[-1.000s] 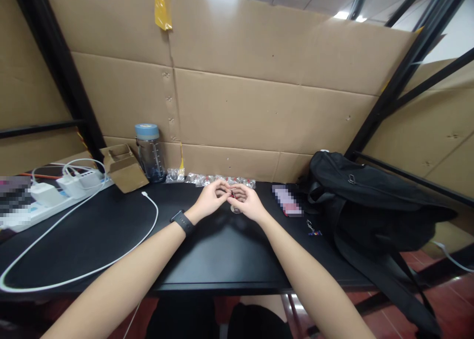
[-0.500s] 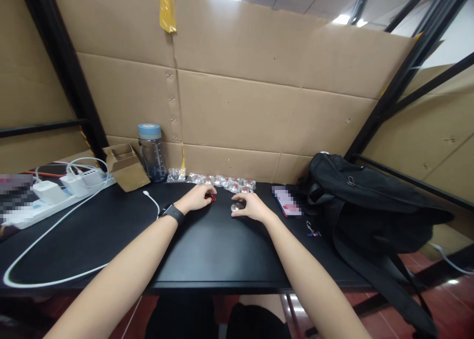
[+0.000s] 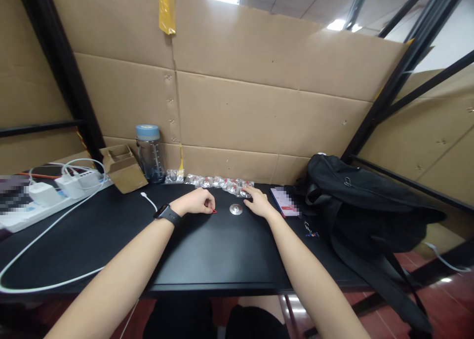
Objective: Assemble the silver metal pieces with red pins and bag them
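My left hand (image 3: 202, 202) is closed on a small red cord (image 3: 214, 211) low over the black table (image 3: 222, 260). A round silver metal disc (image 3: 236, 209) lies flat between my two hands. My right hand (image 3: 258, 202) is just right of the disc, apart from it, with its fingers apart and fingertips at the right end of the row of clear plastic packets (image 3: 211, 182). Those packets hold shiny pieces with bits of red and lie along the cardboard wall.
A bottle with a blue lid (image 3: 151, 156) and an open cardboard box (image 3: 126, 171) stand at the back left. White chargers on a power strip (image 3: 40, 213) lie left. A phone (image 3: 285, 202), a keyring (image 3: 311, 233) and a black bag (image 3: 370, 206) are at right.
My right hand has let go of the silver disc and moved right and slightly back towards the packets. My left hand has come a little nearer with the red cord.
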`<state>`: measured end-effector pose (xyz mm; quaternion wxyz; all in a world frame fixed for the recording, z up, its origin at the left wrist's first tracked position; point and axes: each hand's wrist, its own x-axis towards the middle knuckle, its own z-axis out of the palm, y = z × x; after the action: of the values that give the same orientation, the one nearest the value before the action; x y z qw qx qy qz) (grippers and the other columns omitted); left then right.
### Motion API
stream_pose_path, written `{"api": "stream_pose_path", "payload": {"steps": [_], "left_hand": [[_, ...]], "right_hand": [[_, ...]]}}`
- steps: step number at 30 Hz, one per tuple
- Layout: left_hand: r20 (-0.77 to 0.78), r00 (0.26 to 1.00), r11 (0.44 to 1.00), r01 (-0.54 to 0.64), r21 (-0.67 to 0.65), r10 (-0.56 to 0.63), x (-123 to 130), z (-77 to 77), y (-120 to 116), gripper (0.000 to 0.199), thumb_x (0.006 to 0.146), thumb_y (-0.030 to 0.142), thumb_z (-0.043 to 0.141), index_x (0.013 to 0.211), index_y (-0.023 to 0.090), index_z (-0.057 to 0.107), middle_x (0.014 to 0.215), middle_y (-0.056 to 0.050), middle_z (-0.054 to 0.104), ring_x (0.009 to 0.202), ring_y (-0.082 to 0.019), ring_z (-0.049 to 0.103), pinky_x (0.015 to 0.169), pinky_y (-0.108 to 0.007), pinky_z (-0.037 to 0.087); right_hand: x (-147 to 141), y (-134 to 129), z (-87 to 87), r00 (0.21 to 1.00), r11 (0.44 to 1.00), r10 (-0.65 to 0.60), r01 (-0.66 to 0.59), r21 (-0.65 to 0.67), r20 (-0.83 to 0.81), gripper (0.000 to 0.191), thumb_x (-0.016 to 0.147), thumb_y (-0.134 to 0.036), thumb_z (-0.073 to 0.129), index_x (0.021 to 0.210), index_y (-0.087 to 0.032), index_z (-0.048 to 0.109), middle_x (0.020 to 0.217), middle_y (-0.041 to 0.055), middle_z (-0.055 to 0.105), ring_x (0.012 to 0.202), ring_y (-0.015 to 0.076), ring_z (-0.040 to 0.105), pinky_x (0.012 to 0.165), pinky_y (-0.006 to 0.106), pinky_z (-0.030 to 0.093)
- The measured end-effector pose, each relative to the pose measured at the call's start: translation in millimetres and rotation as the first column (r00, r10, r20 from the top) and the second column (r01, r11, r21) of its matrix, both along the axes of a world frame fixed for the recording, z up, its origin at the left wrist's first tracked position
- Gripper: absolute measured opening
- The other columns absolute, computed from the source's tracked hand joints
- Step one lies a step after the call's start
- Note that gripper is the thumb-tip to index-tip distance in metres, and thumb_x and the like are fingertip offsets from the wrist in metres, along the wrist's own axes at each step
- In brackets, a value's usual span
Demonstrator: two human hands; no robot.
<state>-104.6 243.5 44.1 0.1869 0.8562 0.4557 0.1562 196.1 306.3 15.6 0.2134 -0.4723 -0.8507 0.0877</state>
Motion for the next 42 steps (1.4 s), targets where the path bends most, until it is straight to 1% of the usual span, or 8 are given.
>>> {"api": "stream_pose_path", "payload": {"steps": [5, 11, 18, 23, 27, 32, 37, 42], "left_hand": [[0.025, 0.999, 0.997, 0.038, -0.061, -0.037, 1.4, 7.4, -6.3, 0.019, 0.078, 0.036, 0.069, 0.08, 0.02, 0.079, 0.072, -0.001, 0.075, 0.064, -0.012, 0.066, 0.062, -0.02, 0.043], [0.08, 0.997, 0.987, -0.023, 0.161, 0.01, 9.4, 6.8, -6.4, 0.024, 0.087, 0.038, 0.06, 0.086, 0.022, 0.077, 0.076, -0.002, 0.075, 0.065, -0.015, 0.064, 0.066, -0.024, 0.045], [0.28, 0.959, 0.976, -0.018, 0.215, -0.044, 32.3, 4.9, -13.9, 0.033, 0.089, 0.037, 0.062, 0.117, 0.021, 0.068, 0.111, -0.007, 0.071, 0.092, -0.019, 0.066, 0.084, -0.029, 0.05], [0.497, 0.867, 0.996, -0.009, 0.091, -0.037, 47.5, 9.1, -21.2, 0.049, 0.094, 0.043, 0.056, 0.14, 0.026, 0.051, 0.131, -0.008, 0.061, 0.085, -0.015, 0.065, 0.07, -0.025, 0.051], [0.551, 0.834, 0.995, -0.038, 0.091, -0.019, 50.7, 15.3, -22.4, 0.039, 0.098, 0.048, 0.046, 0.122, 0.021, 0.063, 0.108, -0.006, 0.068, 0.082, -0.016, 0.063, 0.076, -0.027, 0.052], [0.416, 0.906, 0.98, -0.145, 0.135, 0.076, 45.0, 14.2, -18.7, 0.055, 0.101, 0.051, 0.036, 0.075, 0.018, 0.07, 0.081, -0.004, 0.07, 0.081, -0.019, 0.063, 0.087, -0.032, 0.049], [0.446, 0.889, 0.941, -0.236, 0.244, 0.107, 39.7, 3.3, -8.4, 0.031, 0.095, 0.043, 0.054, 0.094, 0.021, 0.077, 0.103, -0.007, 0.072, 0.1, -0.023, 0.064, 0.097, -0.037, 0.048], [0.571, 0.818, 0.965, -0.202, 0.169, 0.072, 41.6, -0.8, -2.5, 0.028, 0.095, 0.033, 0.054, 0.096, 0.024, 0.08, 0.123, -0.008, 0.065, 0.119, -0.023, 0.059, 0.108, -0.04, 0.043]], "right_hand": [[-4.9, 0.3, 0.5, 0.999, 0.999, -0.039, 0.039, 0.013, 0.031, 0.045, 0.088, -0.028, 0.064, 0.133, -0.031, 0.06, 0.136, 0.0072, 0.063, 0.121, 0.0298, 0.055, 0.099, 0.048, 0.04], [-2.8, 1.0, 7.4, 0.981, 1.0, 0.011, -0.006, 0.028, -0.194, 0.023, 0.088, -0.026, 0.063, 0.109, -0.025, 0.073, 0.106, 0.0073, 0.076, 0.101, 0.0251, 0.068, 0.092, 0.038, 0.047], [-14.9, -10.5, 16.0, 0.817, 0.978, -0.024, -0.099, -0.181, -0.576, 0.026, 0.076, -0.037, 0.073, 0.091, -0.015, 0.075, 0.09, 0.0097, 0.078, 0.082, 0.0235, 0.073, 0.076, 0.034, 0.056], [-29.1, -28.7, 29.1, 0.697, 0.978, 0.093, -0.199, -0.067, -0.711, 0.027, 0.076, -0.038, 0.076, 0.093, -0.017, 0.073, 0.093, 0.0091, 0.077, 0.083, 0.0215, 0.073, 0.079, 0.033, 0.056], [-34.3, -39.4, 36.5, 0.652, 0.971, 0.085, -0.225, -0.085, -0.753, 0.03, 0.072, -0.041, 0.08, 0.086, -0.017, 0.069, 0.086, 0.0076, 0.076, 0.079, 0.0214, 0.072, 0.075, 0.031, 0.055], [-32.9, -42.7, 40.1, 0.582, 0.947, -0.062, -0.221, -0.231, -0.811, 0.038, 0.068, -0.049, 0.083, 0.081, -0.017, 0.068, 0.08, 0.0076, 0.075, 0.072, 0.0205, 0.069, 0.06, 0.027, 0.051], [-33.0, -41.7, 41.1, 0.493, 0.94, -0.099, -0.237, -0.243, -0.864, 0.039, 0.068, -0.051, 0.083, 0.083, -0.016, 0.073, 0.084, 0.0063, 0.073, 0.074, 0.0182, 0.066, 0.062, 0.027, 0.053], [-34.9, -40.2, 38.5, 0.433, 0.912, -0.146, -0.288, -0.291, -0.889, 0.044, 0.064, -0.052, 0.085, 0.085, -0.015, 0.075, 0.081, 0.0059, 0.071, 0.071, 0.018, 0.065, 0.068, 0.033, 0.058]]}}
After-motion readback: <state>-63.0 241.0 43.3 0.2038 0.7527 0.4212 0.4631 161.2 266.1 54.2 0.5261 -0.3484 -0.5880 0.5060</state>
